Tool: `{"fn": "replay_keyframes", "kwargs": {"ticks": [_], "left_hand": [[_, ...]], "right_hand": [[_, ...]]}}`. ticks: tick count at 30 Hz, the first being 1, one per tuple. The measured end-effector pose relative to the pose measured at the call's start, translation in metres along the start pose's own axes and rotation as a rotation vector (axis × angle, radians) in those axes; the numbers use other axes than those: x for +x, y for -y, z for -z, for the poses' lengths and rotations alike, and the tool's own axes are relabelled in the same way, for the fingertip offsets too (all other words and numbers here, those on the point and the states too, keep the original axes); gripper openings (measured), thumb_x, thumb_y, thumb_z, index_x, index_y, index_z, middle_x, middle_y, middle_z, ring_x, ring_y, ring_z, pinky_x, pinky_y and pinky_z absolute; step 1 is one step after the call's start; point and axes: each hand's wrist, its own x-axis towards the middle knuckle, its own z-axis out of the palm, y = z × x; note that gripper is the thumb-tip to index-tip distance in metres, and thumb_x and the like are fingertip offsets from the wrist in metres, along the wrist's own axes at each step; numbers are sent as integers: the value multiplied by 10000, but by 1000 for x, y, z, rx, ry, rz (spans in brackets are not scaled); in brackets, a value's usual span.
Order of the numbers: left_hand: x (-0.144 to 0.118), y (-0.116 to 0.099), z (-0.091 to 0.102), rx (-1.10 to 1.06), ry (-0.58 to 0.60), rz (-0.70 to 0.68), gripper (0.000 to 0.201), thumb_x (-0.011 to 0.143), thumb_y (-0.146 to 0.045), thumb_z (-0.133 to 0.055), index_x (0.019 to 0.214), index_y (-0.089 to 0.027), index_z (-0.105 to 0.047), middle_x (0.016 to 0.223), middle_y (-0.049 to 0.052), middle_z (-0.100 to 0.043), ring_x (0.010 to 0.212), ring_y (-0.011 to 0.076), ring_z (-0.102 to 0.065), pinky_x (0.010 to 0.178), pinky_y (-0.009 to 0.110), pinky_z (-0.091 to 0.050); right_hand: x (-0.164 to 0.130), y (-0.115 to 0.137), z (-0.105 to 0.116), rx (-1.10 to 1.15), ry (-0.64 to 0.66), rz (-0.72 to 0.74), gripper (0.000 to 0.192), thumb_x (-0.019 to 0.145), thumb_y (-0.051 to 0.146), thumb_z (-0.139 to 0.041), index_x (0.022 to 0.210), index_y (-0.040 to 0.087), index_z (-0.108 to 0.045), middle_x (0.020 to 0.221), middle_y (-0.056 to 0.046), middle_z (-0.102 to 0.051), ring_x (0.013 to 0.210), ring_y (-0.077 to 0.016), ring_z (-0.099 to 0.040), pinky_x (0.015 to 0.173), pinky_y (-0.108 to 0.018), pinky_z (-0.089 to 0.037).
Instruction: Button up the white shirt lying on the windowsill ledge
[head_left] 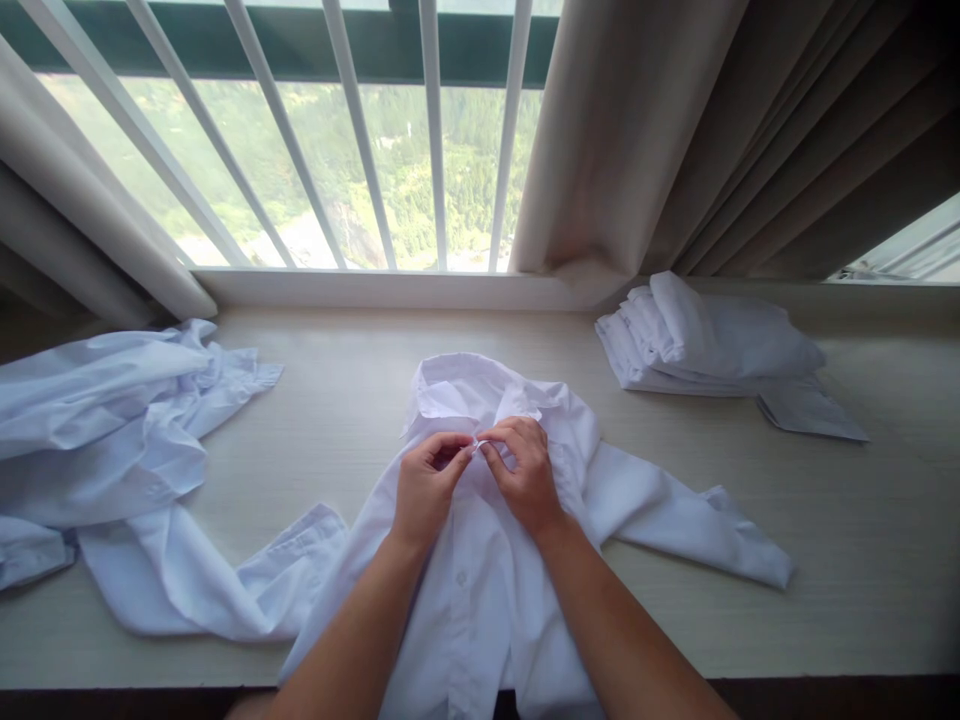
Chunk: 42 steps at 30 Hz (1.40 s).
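Observation:
A white long-sleeved shirt lies front up before me, its collar toward the window and its hem over the near edge. My left hand pinches the front placket just below the collar between thumb and forefinger. Meeting it there, my right hand grips the same fabric edge, the fingertips of both hands almost touching. Any button between them is too small or covered to make out. Further down the placket a small button shows. One sleeve stretches out to the right.
Crumpled white garments lie on the left of the pale wooden surface. A stack of folded white clothes sits at the back right. Behind are a barred window and grey-brown curtains.

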Motion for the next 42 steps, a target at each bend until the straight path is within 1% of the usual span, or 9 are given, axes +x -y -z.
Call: {"fn": "replay_keyframes", "kwargs": {"ticks": [6, 9, 13, 21, 28, 36, 42], "left_hand": [[0, -3, -1, -23, 33, 23, 258, 841, -387, -792, 981, -170, -802, 1001, 82, -797, 926, 217, -740, 870, 310, -586], [-1, -4, -2, -13, 34, 22, 285, 853, -426, -783, 970, -167, -807, 978, 84, -798, 907, 215, -739, 848, 306, -588], [-3, -3, -3, -19, 37, 37, 360, 793, -453, -845, 1007, -167, -801, 994, 84, -797, 889, 215, -740, 815, 301, -593], [-3, -5, -5, 34, 32, 7, 240, 874, -410, -767, 962, -192, -815, 974, 62, -801, 897, 207, -740, 835, 294, -581], [-3, -6, -5, 16, 6, 14, 227, 856, -403, -774, 912, -186, -809, 901, 51, -793, 844, 192, -728, 796, 276, -571], [-3, -5, -5, 35, 5, 16, 251, 852, -424, -777, 904, -179, -801, 882, 46, -781, 798, 170, -696, 744, 255, -542], [-5, -4, -5, 53, 21, 9, 232, 880, -408, -747, 901, -181, -785, 869, 39, -770, 774, 161, -679, 712, 250, -525]], "right_hand": [[1, 2, 0, 29, 8, -31, 80, 999, 258, -628, 986, 225, -699, 987, -35, -693, 1025, -226, -582, 995, -407, -407], [1, 2, 0, 27, 19, -49, 82, 995, 257, -624, 982, 224, -698, 988, -35, -697, 1022, -227, -583, 991, -406, -402], [2, 1, 0, 19, 29, -62, 95, 996, 257, -611, 970, 228, -698, 984, -32, -697, 1018, -227, -584, 992, -406, -395], [2, 3, 2, 18, 61, -102, 108, 1005, 268, -604, 933, 214, -665, 952, -29, -683, 991, -222, -568, 964, -393, -390], [4, 3, 4, 80, 114, -161, 105, 1000, 269, -607, 940, 216, -674, 945, -19, -684, 981, -218, -563, 947, -383, -388], [5, -2, 5, 156, 174, -209, 143, 1014, 313, -598, 940, 217, -673, 930, -21, -678, 966, -208, -568, 933, -365, -396], [6, -5, 4, 254, 216, -264, 159, 1012, 339, -604, 947, 213, -676, 947, -31, -676, 976, -206, -574, 903, -345, -412]]}}
